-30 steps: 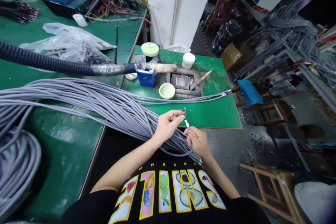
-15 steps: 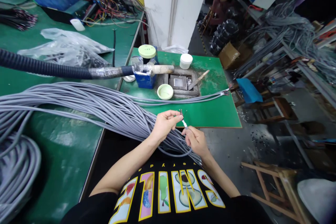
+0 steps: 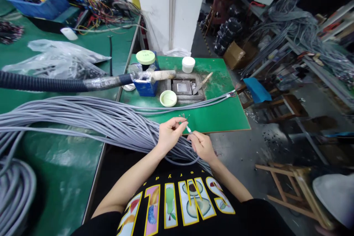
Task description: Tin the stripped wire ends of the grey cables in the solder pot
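My left hand [image 3: 167, 135] pinches the thin stripped wires [image 3: 183, 117] that fan out from the end of a grey cable [image 3: 188, 129]. My right hand [image 3: 201, 146] grips the same cable just below its white inner sleeve, fingers closed round it. The cable loops down past my lap and joins a thick bundle of grey cables [image 3: 83, 114] lying across the green bench to my left. Both hands hover at the front edge of the small green table [image 3: 221, 116].
On the small table stand a solder pot [image 3: 183, 87], a pale green lid [image 3: 168, 99], a white jar [image 3: 188, 64], a blue box [image 3: 145, 87] and several finished cables [image 3: 199, 102]. A black corrugated hose [image 3: 55, 83] crosses the bench. Wooden stools [image 3: 293, 188] stand at right.
The view has shifted a little, so everything sits lower and further left in the picture. My hands keep the same grip on the cable end, with the left fingers working the wire tips.
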Tool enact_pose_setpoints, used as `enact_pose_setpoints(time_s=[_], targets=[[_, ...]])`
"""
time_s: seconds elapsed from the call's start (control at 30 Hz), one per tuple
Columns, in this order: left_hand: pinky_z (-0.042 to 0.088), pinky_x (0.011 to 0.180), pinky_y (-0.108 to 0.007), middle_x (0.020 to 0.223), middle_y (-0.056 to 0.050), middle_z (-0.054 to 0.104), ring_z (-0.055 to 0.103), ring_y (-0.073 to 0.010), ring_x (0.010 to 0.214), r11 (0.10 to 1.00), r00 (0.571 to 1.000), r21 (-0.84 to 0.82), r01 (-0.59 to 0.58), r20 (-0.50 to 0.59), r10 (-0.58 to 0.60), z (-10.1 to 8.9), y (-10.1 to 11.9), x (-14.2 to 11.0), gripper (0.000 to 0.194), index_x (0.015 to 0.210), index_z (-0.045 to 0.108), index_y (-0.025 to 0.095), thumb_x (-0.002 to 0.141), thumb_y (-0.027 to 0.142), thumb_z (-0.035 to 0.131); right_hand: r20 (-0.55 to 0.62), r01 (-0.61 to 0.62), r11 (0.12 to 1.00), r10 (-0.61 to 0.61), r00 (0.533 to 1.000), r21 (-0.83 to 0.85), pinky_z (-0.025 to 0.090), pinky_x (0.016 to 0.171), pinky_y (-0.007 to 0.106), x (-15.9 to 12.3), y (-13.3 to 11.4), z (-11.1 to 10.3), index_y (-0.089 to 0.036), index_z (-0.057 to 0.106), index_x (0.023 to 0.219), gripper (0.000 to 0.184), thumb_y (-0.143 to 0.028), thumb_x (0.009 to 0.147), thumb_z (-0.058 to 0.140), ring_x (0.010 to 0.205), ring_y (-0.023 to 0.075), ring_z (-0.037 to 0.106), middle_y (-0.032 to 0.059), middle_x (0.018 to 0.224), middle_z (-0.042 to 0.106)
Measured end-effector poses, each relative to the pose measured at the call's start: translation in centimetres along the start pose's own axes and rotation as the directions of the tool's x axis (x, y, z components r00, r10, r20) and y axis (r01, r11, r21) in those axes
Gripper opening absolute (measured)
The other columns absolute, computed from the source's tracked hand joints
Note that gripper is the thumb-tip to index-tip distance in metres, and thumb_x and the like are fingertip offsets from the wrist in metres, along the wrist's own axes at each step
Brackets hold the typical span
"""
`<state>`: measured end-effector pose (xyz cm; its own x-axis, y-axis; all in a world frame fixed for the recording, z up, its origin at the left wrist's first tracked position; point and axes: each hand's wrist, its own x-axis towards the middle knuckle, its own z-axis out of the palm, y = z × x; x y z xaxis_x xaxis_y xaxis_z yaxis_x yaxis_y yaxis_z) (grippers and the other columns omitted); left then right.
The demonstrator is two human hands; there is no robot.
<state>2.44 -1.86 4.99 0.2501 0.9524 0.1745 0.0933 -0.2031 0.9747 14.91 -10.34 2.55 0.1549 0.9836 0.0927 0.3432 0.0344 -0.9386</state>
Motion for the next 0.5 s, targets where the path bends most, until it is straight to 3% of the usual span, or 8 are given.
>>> enact_pose_setpoints(time_s=[0.37,0.43,0.5], targets=[[0.041,0.049,-0.019,0.041,0.007,0.051,0.046,-0.0078,0.039,0.967,0.991,0.255,-0.013,0.133,-0.021,-1.2,0.0,1.3,0.024,0.085,0.072,0.017,0.074,0.038,0.068,-0.003,0.070,0.995,-0.070,0.998,-0.070,0.035,0.056,0.021,0.3,0.1,0.0,-0.017,0.060,0.069,0.034,-0.034,0.093,0.042,0.057,0.0092,0.050,-0.0012,0.061,0.057],[0.040,0.048,-0.019,0.040,0.007,0.049,0.045,-0.0074,0.038,0.951,0.985,0.301,-0.075,0.168,0.025,-1.4,-0.1,1.3,0.022,0.081,0.071,0.018,0.076,0.038,0.066,0.003,0.042,0.999,-0.042,0.999,-0.019,0.035,0.055,0.021,0.2,0.1,-0.1,-0.017,0.060,0.068,0.034,-0.036,0.092,0.044,0.055,0.0089,0.050,-0.0016,0.059,0.056],[0.039,0.049,-0.018,0.040,0.008,0.046,0.043,-0.0070,0.038,0.914,0.968,0.346,-0.211,0.202,0.147,-1.5,0.0,1.2,0.018,0.080,0.070,0.018,0.079,0.036,0.064,0.086,-0.060,0.986,0.048,0.995,0.154,0.034,0.048,0.020,0.3,0.2,-0.2,-0.017,0.060,0.072,0.035,-0.042,0.091,0.046,0.046,0.0079,0.046,-0.0039,0.050,0.052]])
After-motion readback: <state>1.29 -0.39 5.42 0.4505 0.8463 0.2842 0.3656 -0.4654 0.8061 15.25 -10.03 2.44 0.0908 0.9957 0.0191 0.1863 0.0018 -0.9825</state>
